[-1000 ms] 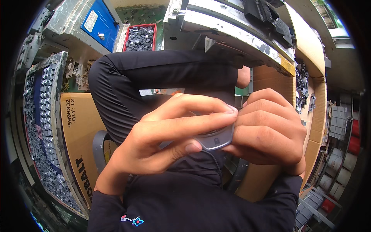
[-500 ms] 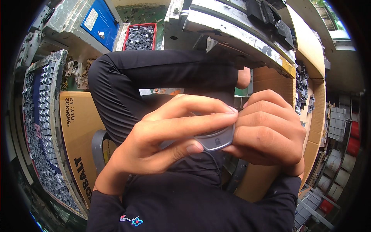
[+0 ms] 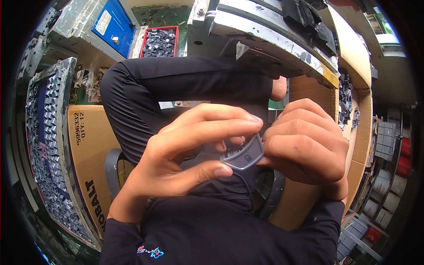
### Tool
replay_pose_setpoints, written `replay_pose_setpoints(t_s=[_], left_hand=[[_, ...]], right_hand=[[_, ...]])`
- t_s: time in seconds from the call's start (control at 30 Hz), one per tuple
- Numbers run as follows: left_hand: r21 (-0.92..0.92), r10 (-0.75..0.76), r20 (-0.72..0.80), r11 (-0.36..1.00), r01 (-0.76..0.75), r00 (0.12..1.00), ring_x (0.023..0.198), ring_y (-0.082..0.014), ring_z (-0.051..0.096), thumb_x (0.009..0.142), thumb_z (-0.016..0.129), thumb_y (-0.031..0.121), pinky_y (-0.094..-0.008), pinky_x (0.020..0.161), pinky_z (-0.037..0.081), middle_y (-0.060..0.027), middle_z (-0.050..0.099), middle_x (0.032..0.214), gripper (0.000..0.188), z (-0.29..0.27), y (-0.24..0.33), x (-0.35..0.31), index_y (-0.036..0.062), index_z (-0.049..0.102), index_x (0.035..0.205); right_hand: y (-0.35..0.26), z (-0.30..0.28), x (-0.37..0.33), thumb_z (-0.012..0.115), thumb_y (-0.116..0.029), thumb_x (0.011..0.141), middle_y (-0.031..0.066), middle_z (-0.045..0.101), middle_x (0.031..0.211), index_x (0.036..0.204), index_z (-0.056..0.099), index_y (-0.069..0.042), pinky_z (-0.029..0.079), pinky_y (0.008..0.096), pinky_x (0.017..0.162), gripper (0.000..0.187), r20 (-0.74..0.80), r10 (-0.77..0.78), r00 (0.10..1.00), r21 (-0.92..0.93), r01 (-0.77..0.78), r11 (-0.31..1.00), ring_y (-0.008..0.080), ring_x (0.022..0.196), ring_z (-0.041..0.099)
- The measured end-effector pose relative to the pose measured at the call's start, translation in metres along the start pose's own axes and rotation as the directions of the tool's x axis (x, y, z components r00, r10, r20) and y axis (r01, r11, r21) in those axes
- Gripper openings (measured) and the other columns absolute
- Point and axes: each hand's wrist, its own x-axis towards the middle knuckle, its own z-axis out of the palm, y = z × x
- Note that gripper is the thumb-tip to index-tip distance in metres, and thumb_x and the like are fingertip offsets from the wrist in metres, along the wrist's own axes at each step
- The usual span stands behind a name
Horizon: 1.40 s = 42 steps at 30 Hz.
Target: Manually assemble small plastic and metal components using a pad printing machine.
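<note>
A small grey plastic piece [image 3: 248,157] with a pale rim, a padlock mark and a ribbed inner edge is held up over my lap. My left hand [image 3: 170,157] spans it, the thumb on its lower left edge and a long fingertip at its upper right corner. Other fingertips of that hand show behind the piece. On the opposite side, my right hand [image 3: 304,145] is closed, its curled fingers and thumb against the piece's right end. Those right fingertips are mostly hidden.
At far left a rack [image 3: 53,106] bears rows of small grey parts, next to a cardboard box [image 3: 88,145]. A red crate [image 3: 178,37] of dark parts stands ahead. A metal machine frame [image 3: 265,35] overhangs at the upper right, beside an open carton [image 3: 363,101].
My left fingers have lifted and shifted slightly left, uncovering more of the piece's ribbed edge. The piece has tilted a little, its right end higher. My right hand stays nearly in place.
</note>
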Motion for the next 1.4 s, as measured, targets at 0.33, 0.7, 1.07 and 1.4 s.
replay_pose_setpoints(t_s=[0.33,0.7,1.07,1.4], left_hand=[[-0.065,0.089,-0.03,0.994,-0.09,0.996,0.116,-0.0277,0.064,0.066,0.103,0.019,-0.04,0.096,0.055,-0.0166,0.063,0.121,0.069,-0.003,-0.012,-0.002,0.0011,0.064,0.12],[-0.107,0.096,-0.046,0.989,-0.101,0.994,0.115,-0.024,0.065,0.067,0.101,0.008,-0.0345,0.091,0.056,-0.0163,0.063,0.123,0.066,0.001,-0.011,0.0,0.0012,0.065,0.121],[-0.095,0.056,-0.037,0.994,-0.06,0.998,0.113,-0.0256,0.064,0.062,0.105,0.016,-0.0389,0.095,0.055,-0.0157,0.062,0.118,0.071,0.0,-0.009,0.0,0.0039,0.061,0.117],[-0.163,0.098,-0.07,0.981,-0.108,0.993,0.114,-0.022,0.067,0.067,0.099,-0.001,-0.0303,0.087,0.057,-0.017,0.065,0.124,0.063,0.004,-0.012,-0.001,-0.0006,0.067,0.121]], right_hand=[[0.004,0.0,0.004,0.087,-0.015,0.082,0.0084,0.075,0.084,0.097,0.072,-0.003,0.053,0.0345,0.067,0.025,-0.006,0.005,1.0,0.063,-0.004,0.998,0.023,0.071,0.071],[0.004,0.001,0.003,0.087,-0.016,0.081,0.0076,0.075,0.083,0.097,0.073,-0.002,0.054,0.0336,0.067,0.025,-0.046,0.013,0.999,0.072,-0.009,0.997,0.0222,0.07,0.07],[0.003,0.002,0.003,0.088,-0.016,0.08,0.007,0.075,0.083,0.097,0.073,-0.003,0.054,0.0327,0.067,0.026,-0.041,0.031,0.999,0.087,-0.027,0.996,0.0214,0.07,0.07],[0.003,0.0,0.001,0.088,-0.017,0.081,0.0074,0.075,0.084,0.098,0.074,-0.002,0.053,0.0322,0.066,0.027,-0.025,0.026,0.999,0.096,-0.024,0.995,0.0212,0.069,0.07]])
